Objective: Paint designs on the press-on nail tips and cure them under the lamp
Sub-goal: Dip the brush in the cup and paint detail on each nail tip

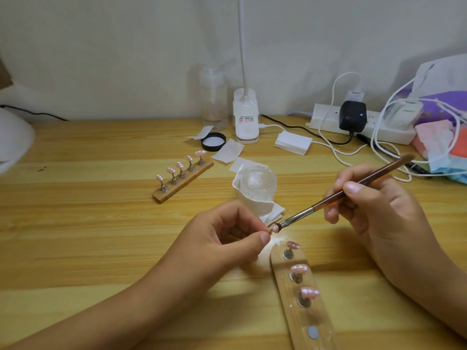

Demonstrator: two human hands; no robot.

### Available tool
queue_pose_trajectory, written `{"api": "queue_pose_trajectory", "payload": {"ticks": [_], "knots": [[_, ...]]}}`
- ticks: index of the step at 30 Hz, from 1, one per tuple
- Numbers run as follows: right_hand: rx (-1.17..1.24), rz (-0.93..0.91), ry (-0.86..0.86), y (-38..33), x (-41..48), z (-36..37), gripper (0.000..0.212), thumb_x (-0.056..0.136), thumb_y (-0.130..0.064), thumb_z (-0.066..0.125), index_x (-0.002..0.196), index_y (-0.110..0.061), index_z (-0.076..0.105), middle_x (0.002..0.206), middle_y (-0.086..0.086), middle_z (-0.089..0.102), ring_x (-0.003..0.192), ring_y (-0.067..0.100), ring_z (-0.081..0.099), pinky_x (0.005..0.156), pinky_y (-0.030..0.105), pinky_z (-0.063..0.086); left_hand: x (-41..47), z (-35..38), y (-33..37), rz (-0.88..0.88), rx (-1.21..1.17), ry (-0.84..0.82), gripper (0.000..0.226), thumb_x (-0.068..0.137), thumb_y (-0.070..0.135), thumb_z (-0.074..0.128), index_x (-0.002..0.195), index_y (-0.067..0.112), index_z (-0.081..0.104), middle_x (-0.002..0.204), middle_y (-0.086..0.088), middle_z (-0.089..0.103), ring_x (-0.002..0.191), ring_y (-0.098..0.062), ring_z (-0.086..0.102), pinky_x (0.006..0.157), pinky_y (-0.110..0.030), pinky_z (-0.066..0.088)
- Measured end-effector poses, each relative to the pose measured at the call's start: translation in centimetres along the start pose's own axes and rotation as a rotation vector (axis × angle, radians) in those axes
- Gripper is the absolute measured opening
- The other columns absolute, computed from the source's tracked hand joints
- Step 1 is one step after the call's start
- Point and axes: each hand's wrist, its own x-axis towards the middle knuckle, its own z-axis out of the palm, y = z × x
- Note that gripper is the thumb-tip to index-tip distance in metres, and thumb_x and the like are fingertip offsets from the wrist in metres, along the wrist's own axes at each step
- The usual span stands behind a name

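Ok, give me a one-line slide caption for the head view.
Left hand pinches a nail tip while right hand touches a brush to it, near a holder bearing three tips.

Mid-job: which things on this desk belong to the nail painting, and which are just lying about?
In use: brush, pinched nail tip, near tip holder, far tip holder, glass jar.
Lying about: power strip, black adapter, white charger, fabric pile.

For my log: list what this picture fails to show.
Head view:
Design on the small pink nail tip pinched by the left hand: too small, brown-handled brush covers part.
White domed object: cut off by left edge, blurred.
Near wooden holder strip: cut by bottom edge.
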Motion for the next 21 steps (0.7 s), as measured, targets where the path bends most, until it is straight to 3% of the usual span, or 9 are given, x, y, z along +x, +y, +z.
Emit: {"api": "queue_pose_trajectory", "payload": {"ticks": [4, 8, 15, 21], "knots": [[-0.009, -0.055, 0.043, -0.03, -0.06, -0.07, 0.010, 0.082, -0.028, 0.059, 0.081, -0.029, 0.069, 0.074, -0.002, 0.062, 0.064, 0.013, 0.062, 0.064, 0.021, 0.053, 0.02, 0.04, -0.06, 0.015, 0.003, -0.006, 0.018, 0.068, 0.038, 0.072, 0.077, 0.023, 0.070, 0.068, 0.009, 0.065, 0.064, -0.006, 0.059, 0.062, -0.016, 0.046], [0.089, -0.030, 0.079, -0.13, 0.02, 0.00, 0.026, 0.088, -0.015, 0.050, 0.076, -0.025, 0.071, 0.066, -0.001, 0.060, 0.057, 0.011, 0.059, 0.057, 0.019, 0.051, -0.04, 0.09, -0.03, 0.029, 0.023, -0.007, 0.018, 0.069, 0.038, 0.071, 0.080, 0.025, 0.072, 0.076, 0.003, 0.068, 0.071, -0.006, 0.059, 0.065, -0.018, 0.048], [0.052, -0.028, 0.009, -0.31, -0.15, 0.45, 0.019, 0.086, -0.016, 0.057, 0.074, -0.024, 0.070, 0.069, 0.001, 0.060, 0.057, 0.015, 0.060, 0.057, 0.021, 0.051, -0.01, 0.09, -0.07, 0.032, 0.033, -0.011, 0.015, 0.068, 0.038, 0.070, 0.077, 0.027, 0.071, 0.077, 0.006, 0.069, 0.073, -0.004, 0.060, 0.065, -0.016, 0.048], [-0.021, -0.124, 0.028, -0.10, -0.13, 0.28, 0.017, 0.088, -0.017, 0.058, 0.084, -0.027, 0.070, 0.075, 0.001, 0.062, 0.066, 0.016, 0.060, 0.067, 0.023, 0.052, -0.06, 0.06, -0.11, 0.031, 0.040, -0.012, 0.019, 0.069, 0.039, 0.071, 0.079, 0.023, 0.071, 0.083, -0.003, 0.071, 0.075, -0.007, 0.061, 0.067, -0.018, 0.049]]}}
